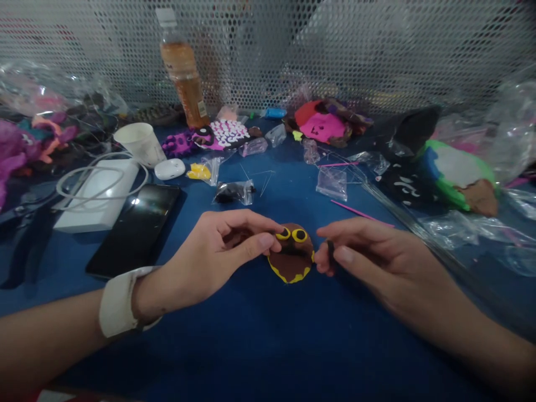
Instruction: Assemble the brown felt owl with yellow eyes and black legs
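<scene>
A round brown clay face (288, 259) with yellow-ringed black eyes and a wavy yellow edge lies on the blue table in front of me. A dark strip runs below its eyes. My left hand (226, 254) has its thumb and fingers closed at the face's upper left edge, partly covering one eye. Whatever lies between those fingertips is hidden. Just right of the face, my right hand (377, 268) pinches a small black clay piece (330, 252) between thumb and fingers. A white band (119, 304) is around my left wrist.
Left are a black phone (136, 229), a white box (104, 187) with a coiled cable, and a paper cup (140, 142). A bottle (184, 84) stands behind. Clay bags (232, 192), a pink stick (362, 213), metal wires (402, 220) and clay figures (320, 125) lie around. Perforated metal (268, 50) closes the back.
</scene>
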Available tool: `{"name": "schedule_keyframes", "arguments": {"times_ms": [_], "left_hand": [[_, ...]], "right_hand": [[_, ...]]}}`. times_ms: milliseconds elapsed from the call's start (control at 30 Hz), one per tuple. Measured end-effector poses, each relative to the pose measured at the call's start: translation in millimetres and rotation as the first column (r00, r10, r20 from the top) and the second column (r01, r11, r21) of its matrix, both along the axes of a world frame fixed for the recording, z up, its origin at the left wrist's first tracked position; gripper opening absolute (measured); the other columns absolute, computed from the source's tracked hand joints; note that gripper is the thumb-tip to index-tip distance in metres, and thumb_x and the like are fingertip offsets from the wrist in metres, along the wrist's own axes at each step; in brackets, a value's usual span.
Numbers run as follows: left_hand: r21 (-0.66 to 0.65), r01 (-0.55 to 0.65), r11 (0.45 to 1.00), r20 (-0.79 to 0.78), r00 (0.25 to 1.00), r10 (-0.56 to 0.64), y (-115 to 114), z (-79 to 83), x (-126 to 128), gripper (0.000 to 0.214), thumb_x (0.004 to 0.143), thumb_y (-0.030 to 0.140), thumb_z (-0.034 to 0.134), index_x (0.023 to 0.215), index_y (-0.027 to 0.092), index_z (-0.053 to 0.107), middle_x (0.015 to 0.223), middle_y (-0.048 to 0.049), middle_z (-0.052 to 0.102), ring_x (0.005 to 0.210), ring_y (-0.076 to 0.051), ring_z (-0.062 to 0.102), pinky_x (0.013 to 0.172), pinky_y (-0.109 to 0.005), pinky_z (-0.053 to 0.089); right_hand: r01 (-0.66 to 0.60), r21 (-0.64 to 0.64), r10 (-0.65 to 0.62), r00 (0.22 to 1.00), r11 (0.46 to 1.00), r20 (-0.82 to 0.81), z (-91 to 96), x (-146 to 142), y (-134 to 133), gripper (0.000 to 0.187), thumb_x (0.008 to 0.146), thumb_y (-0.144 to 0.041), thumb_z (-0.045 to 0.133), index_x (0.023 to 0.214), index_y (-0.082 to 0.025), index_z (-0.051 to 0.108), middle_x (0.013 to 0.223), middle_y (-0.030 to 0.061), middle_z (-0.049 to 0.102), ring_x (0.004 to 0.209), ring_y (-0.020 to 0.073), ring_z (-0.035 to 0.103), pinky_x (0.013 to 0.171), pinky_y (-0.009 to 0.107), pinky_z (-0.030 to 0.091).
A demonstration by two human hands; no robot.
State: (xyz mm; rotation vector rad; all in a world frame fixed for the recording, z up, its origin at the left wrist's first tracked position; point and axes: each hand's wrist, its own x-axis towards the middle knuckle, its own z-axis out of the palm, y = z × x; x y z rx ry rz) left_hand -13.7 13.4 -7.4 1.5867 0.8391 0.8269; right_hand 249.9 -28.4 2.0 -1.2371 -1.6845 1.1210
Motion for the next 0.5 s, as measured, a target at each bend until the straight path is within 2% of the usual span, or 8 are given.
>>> {"name": "schedule_keyframes", "arguments": {"times_ms": [67,167,200,267,333,433,500], "left_hand": [[0.054,-0.019,0.998,-0.035,0.999,0.021,-1,-0.8,-1,0.017,0.093,0.027,0.079,0.107,0.018,0.076,0.094,-0.0043,0.079,0.084,-0.014,0.074,0.075,-0.023,0.063],[0.159,-0.009,0.987,-0.072,0.997,0.021,-4,-0.7,-3,0.023,0.088,0.028,0.085,0.103,0.017,0.073,0.09,-0.0035,0.075,0.08,-0.014,0.071,0.071,-0.023,0.06],[0.201,-0.006,0.98,-0.086,0.996,0.023,-5,-0.5,-4,0.022,0.088,0.027,0.085,0.102,0.017,0.072,0.089,-0.0031,0.074,0.08,-0.013,0.07,0.072,-0.023,0.059],[0.316,0.016,0.948,-0.13,0.991,0.027,-6,-0.2,-5,0.02,0.09,0.024,0.082,0.106,0.018,0.071,0.092,-0.0021,0.073,0.082,-0.013,0.069,0.076,-0.023,0.058],[0.46,0.08,0.884,-0.197,0.98,0.015,-8,-0.1,-6,0.02,0.094,0.019,0.077,0.112,0.02,0.07,0.098,-0.0015,0.074,0.088,-0.013,0.069,0.082,-0.025,0.056],[0.639,0.201,0.743,-0.3,0.954,0.0,-8,-0.9,-6,0.02,0.1,0.015,0.069,0.119,0.02,0.067,0.106,-0.0026,0.076,0.096,-0.015,0.069,0.088,-0.029,0.054],[0.69,0.236,0.684,-0.34,0.94,0.019,-8,-2.1,-6,0.023,0.103,0.014,0.063,0.125,0.019,0.063,0.109,-0.0042,0.076,0.097,-0.016,0.068,0.088,-0.031,0.053]], "right_hand": [[-0.04,0.145,0.019,0.989,0.989,0.146,-1.5,-1,-1,0.014,0.095,-0.028,0.073,0.109,-0.029,0.075,0.093,0.0006,0.082,0.08,0.0185,0.079,0.075,0.03,0.066],[-0.26,0.372,0.125,0.928,0.891,0.351,-3.6,-1,-4,0.026,0.093,-0.016,0.072,0.116,-0.03,0.074,0.104,0.0011,0.082,0.094,0.0208,0.078,0.083,0.033,0.065],[-0.312,0.412,0.143,0.909,0.856,0.391,-3.5,-1,-5,0.029,0.094,-0.014,0.069,0.118,-0.03,0.073,0.105,0.0012,0.082,0.096,0.0205,0.078,0.083,0.032,0.064],[-0.328,0.446,0.118,0.892,0.833,0.436,-1.8,0,-7,0.03,0.097,-0.012,0.064,0.12,-0.029,0.072,0.104,0.0011,0.081,0.096,0.0194,0.077,0.081,0.03,0.064],[-0.284,0.464,0.038,0.882,0.839,0.47,0.4,1,-9,0.029,0.098,-0.013,0.062,0.12,-0.029,0.07,0.102,0.001,0.081,0.092,0.0188,0.077,0.078,0.029,0.063],[-0.23,0.524,-0.102,0.842,0.82,0.529,1.3,6,-7,0.026,0.099,-0.015,0.062,0.12,-0.028,0.069,0.105,0.0024,0.08,0.09,0.02,0.077,0.077,0.032,0.062],[-0.28,0.549,-0.154,0.774,0.788,0.615,-0.2,13,-3,0.026,0.099,-0.016,0.062,0.123,-0.025,0.069,0.108,0.005,0.08,0.093,0.0234,0.076,0.082,0.037,0.062]]}}
